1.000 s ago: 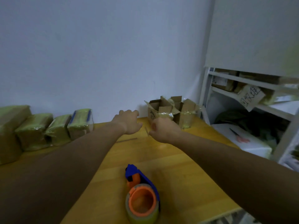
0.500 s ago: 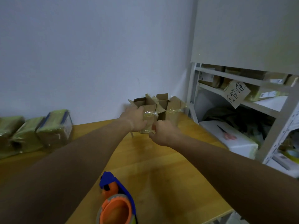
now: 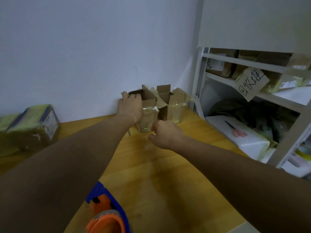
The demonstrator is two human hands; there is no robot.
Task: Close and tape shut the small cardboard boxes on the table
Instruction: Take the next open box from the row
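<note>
Cardboard boxes, two small open ones, are standing side by side at the far edge of the wooden table [image 3: 151,165], against the wall. Head view: the nearer open box [image 3: 148,115] is showing clear tape on its front, flaps standing up; the second open box [image 3: 173,106] is sitting just to its right, also glossy with tape. My left hand [image 3: 130,106] is reaching over the nearer box, fingers curling onto its far left flap. My right hand [image 3: 165,134] is hovering just in front of the same box, fingers curled in loosely; I cannot tell whether it is pinching anything. One tape dispenser [image 3: 107,212], blue and orange, is lying at the near edge of the table. One sealed box [image 3: 32,125], wrapped in yellowish tape, is resting at far left; its label is too blurred to read. On the white shelf unit [image 3: 235,58] at right, one cardboard sign [image 3: 252,83] is bearing handwritten black characters. One pair of red-handled scissors [image 3: 235,130] is lying on a white foam box [image 3: 244,140].
</note>
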